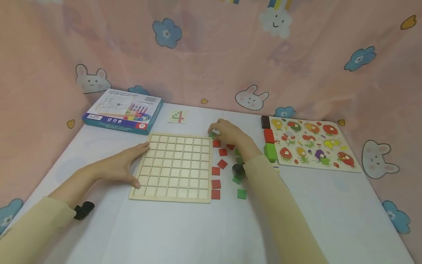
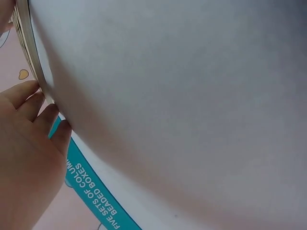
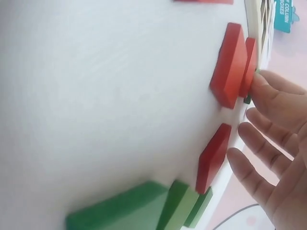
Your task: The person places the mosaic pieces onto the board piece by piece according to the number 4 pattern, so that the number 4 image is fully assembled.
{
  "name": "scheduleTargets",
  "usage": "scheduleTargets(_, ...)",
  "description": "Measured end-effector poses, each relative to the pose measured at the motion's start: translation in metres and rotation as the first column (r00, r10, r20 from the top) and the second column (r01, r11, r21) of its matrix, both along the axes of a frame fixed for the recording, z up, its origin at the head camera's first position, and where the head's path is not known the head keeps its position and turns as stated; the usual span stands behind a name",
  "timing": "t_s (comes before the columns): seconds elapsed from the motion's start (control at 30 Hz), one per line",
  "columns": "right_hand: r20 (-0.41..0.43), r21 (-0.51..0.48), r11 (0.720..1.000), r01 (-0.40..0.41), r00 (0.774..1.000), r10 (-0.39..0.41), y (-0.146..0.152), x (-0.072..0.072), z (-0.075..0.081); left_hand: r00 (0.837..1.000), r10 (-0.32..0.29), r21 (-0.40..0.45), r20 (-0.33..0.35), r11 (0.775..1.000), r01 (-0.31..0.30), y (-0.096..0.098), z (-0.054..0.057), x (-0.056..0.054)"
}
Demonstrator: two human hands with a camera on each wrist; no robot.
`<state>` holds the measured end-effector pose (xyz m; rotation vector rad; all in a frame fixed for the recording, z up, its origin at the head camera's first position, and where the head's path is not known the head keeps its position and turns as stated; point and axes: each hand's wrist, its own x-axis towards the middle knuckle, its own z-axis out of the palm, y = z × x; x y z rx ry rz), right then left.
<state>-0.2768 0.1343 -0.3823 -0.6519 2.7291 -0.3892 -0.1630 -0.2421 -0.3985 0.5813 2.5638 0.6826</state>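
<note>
A wooden grid board [image 1: 174, 167] lies on the table with its square cells bare. My left hand [image 1: 118, 165] spreads along its left edge, fingers at the upper side and thumb near the lower left corner. Beyond the board's upper right corner, my right hand [image 1: 227, 132] pinches a green square tile [image 1: 212, 135] between thumb and forefinger; the fingers partly hide it. Red square tiles [image 1: 215, 171] lie in a rough column along the board's right side. Further right are several green tiles [image 1: 241, 194], some hidden under the right wrist.
A boxed bead set [image 1: 123, 110] lies at the back left, beside a small pattern card [image 1: 178, 117]. To the right is a fruit puzzle board [image 1: 313, 145], with black, red and green blocks [image 1: 270, 152] along its left edge. A pink printed cloth hangs behind.
</note>
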Motion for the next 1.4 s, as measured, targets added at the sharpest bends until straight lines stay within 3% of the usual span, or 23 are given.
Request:
scheduleTargets(0.17,-0.014,0.023,0.999,0.050,0.999,-0.049,0.005,-0.002,-0.003,1.000,0.000,0.002,0.014,1.000,0.000,-0.003,-0.002,-0.002)
scheduleTargets(0.33,0.014,-0.061,0.990,0.127,0.992,-0.126,0.011,-0.002,-0.004,1.000,0.003,-0.006,0.002,1.000,-0.003,-0.003,-0.002,-0.001)
scheduleTargets(0.5,0.009,-0.164,0.975,0.153,0.988,-0.154,0.015,0.003,0.003,1.000,0.006,-0.016,-0.002,1.000,-0.006,-0.003,-0.002,-0.001)
scheduleTargets(0.6,0.011,-0.258,0.952,0.164,0.986,-0.167,0.012,0.004,0.009,1.000,0.008,-0.018,-0.005,1.000,-0.008,-0.003,-0.001,0.000)
scheduleTargets(0.8,0.067,-0.453,0.869,0.201,0.979,-0.192,-0.004,0.005,0.015,1.000,0.005,-0.032,-0.025,0.999,-0.006,-0.002,-0.001,0.000)
scheduleTargets(0.97,0.106,-0.540,0.816,0.206,0.978,-0.177,-0.024,0.008,0.016,0.999,-0.001,-0.040,-0.036,0.999,-0.001,-0.002,0.000,0.000)
scheduleTargets(1.4,0.124,-0.527,0.816,0.237,0.972,-0.202,-0.063,0.013,0.004,0.999,-0.010,-0.036,-0.036,0.999,0.009,0.000,-0.001,-0.001)
